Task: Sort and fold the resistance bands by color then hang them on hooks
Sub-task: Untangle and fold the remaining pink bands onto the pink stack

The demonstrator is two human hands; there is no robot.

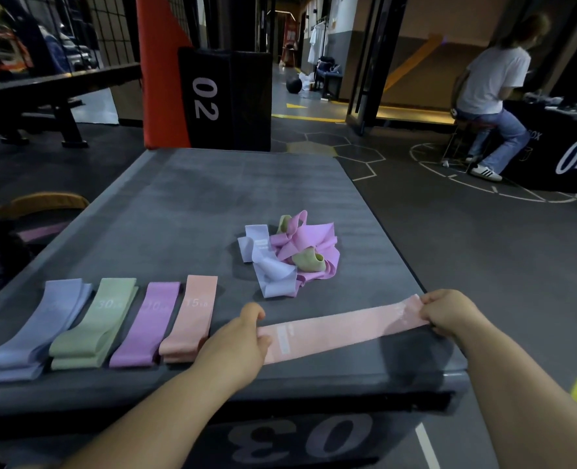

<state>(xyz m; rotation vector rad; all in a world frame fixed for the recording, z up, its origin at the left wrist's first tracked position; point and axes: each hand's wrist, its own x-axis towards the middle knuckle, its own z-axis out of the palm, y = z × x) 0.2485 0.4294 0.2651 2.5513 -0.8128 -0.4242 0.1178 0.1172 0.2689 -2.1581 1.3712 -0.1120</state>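
Note:
A pale pink band (pixel 341 330) lies stretched flat across the near right part of the grey box top (pixel 195 204). My left hand (pixel 238 343) pinches its left end and my right hand (pixel 449 314) pinches its right end. To the left sit folded stacks in a row: lavender bands (pixel 40 328), green bands (pixel 97 324), a purple band (pixel 148 324) and a peach band (pixel 190 318). Behind the stretched band lies a tangled pile (pixel 288 255) of lavender, purple and green bands.
The box front carries the number 03 (pixel 300 438). A black box marked 02 (pixel 224 99) and an orange pad stand behind. A seated person (pixel 490 93) is at the far right by a box marked 04. No hooks are in view.

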